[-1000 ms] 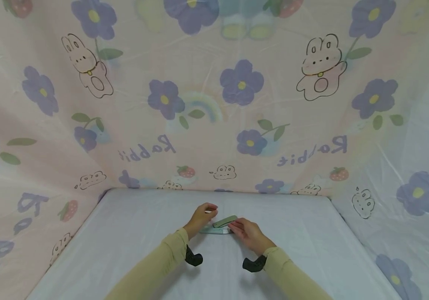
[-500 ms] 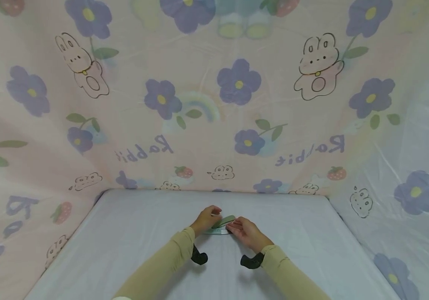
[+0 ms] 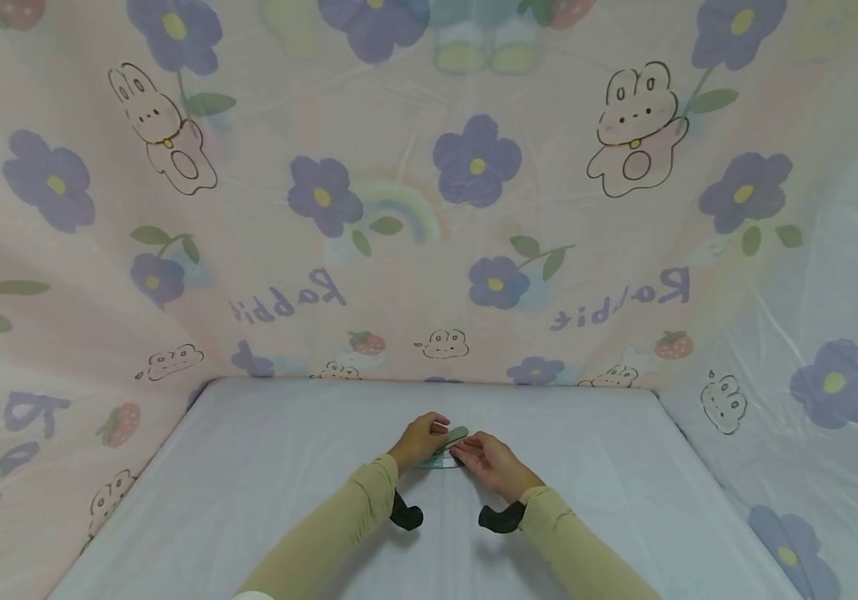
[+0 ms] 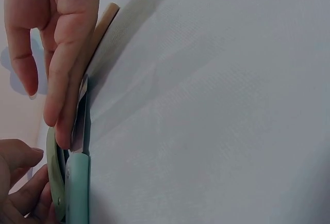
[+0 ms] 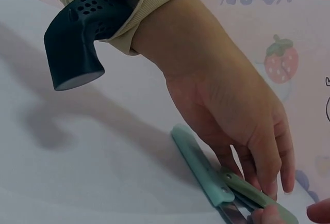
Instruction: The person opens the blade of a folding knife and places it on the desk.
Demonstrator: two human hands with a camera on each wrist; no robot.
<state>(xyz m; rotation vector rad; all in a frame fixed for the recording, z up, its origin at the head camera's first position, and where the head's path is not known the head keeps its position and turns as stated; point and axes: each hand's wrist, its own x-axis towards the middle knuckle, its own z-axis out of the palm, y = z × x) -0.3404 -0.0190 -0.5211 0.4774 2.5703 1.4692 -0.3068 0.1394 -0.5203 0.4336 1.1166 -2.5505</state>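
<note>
Scissors (image 3: 446,450), one pair with mint-green handles and pale blades, lie flat on the white sheet (image 3: 264,492) between two hands. The left hand (image 3: 420,440) presses straight fingers (image 4: 67,79) down along the blade. The right hand (image 3: 491,462) pinches the green handle at its fingertips (image 5: 265,214). Both hands cover much of the scissors. One printed curtain (image 3: 429,208) with rabbits and purple flowers rises just beyond the fingers.
</note>
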